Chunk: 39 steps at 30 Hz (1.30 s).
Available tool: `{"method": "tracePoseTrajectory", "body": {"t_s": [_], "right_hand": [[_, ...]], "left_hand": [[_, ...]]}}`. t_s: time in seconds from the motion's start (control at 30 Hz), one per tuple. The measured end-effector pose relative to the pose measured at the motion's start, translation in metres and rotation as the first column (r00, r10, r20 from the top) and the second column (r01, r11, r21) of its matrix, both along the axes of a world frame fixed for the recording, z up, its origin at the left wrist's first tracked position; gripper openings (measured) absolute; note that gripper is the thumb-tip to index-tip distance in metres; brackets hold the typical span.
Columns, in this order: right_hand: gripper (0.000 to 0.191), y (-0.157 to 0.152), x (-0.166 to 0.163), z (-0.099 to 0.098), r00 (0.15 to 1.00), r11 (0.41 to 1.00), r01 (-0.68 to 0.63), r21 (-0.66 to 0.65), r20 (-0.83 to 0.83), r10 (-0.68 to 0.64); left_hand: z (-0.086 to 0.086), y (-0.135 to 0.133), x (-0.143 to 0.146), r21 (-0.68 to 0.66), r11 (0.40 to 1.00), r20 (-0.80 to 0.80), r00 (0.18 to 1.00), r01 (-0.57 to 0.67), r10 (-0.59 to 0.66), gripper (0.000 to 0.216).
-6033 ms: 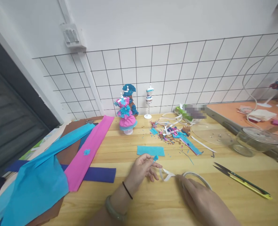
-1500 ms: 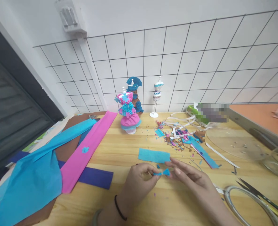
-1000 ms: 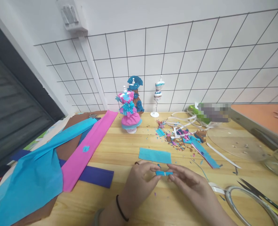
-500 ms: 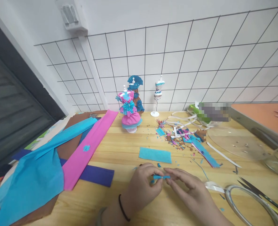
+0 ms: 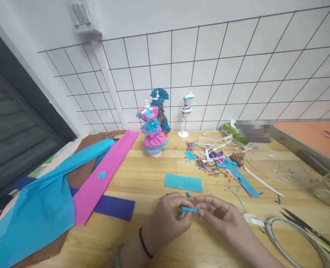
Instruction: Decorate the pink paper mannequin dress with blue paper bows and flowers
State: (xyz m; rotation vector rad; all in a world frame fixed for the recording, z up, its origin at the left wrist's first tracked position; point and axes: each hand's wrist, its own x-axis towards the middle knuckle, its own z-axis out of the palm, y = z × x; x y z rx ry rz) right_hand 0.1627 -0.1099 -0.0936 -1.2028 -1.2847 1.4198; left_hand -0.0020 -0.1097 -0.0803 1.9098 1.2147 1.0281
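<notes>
Low over the wooden table (image 5: 153,178), my left hand (image 5: 167,219) and my right hand (image 5: 217,216) pinch the two ends of a tiny blue paper bow (image 5: 191,209). Both hands are closed on it, fingertips nearly meeting. A blue paper rectangle (image 5: 183,182) lies flat just beyond my fingers. Further back stands a small mannequin in a pink and blue paper dress (image 5: 152,134), a blue and brown one (image 5: 160,108) behind it, and a bare white mannequin (image 5: 186,111) to their right.
Long sheets of blue (image 5: 42,212), pink (image 5: 103,175), brown and purple (image 5: 114,206) crepe paper cover the left side. Paper scraps (image 5: 217,160) pile at centre right. A tape roll (image 5: 293,242) and scissors (image 5: 310,230) lie at lower right, a clear disc (image 5: 279,167) behind them.
Six seconds ago my right hand rested by the tape roll while my left held a blue scrap. Since then both hands came together on the bow and drifted slightly toward me.
</notes>
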Motion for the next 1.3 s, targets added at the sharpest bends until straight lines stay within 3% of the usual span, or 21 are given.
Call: {"method": "tracePoseTrajectory", "body": {"t_s": [0.27,0.4,0.57,0.8,1.0,1.17,1.3], "right_hand": [[0.035,0.003,0.006,0.000,0.998,0.997,-0.055,-0.047,-0.033,0.053],[0.035,0.001,0.008,0.001,0.994,0.997,-0.065,0.045,0.092,0.061],[0.023,-0.002,0.002,0.003,0.962,0.975,-0.132,0.179,0.260,0.082],[0.029,-0.001,-0.004,0.000,0.999,1.000,0.013,0.020,0.035,-0.014],[0.028,-0.001,-0.002,0.005,0.992,0.992,-0.013,-0.122,-0.125,-0.002],[0.031,0.000,-0.002,0.004,0.991,0.988,-0.007,-0.157,-0.135,-0.015],[0.034,0.001,-0.002,0.003,0.982,0.982,0.044,-0.183,-0.172,-0.076]], "left_hand": [[0.001,0.001,-0.001,-0.014,1.000,0.008,1.000,-0.028,0.028,0.019],[-0.001,0.001,-0.001,-0.051,0.998,0.029,0.999,-0.036,0.038,0.016],[-0.003,0.000,0.001,-0.065,0.998,0.002,1.000,-0.007,0.007,0.015],[-0.002,-0.002,0.003,-0.058,0.998,0.035,0.999,0.005,-0.003,0.018],[-0.001,-0.002,0.002,-0.092,0.995,0.063,0.998,0.030,-0.024,0.019],[-0.005,0.001,-0.001,-0.269,0.959,0.239,0.971,0.084,-0.018,0.035],[-0.012,0.004,-0.006,-0.393,0.896,0.416,0.909,0.207,-0.028,0.033]]}}
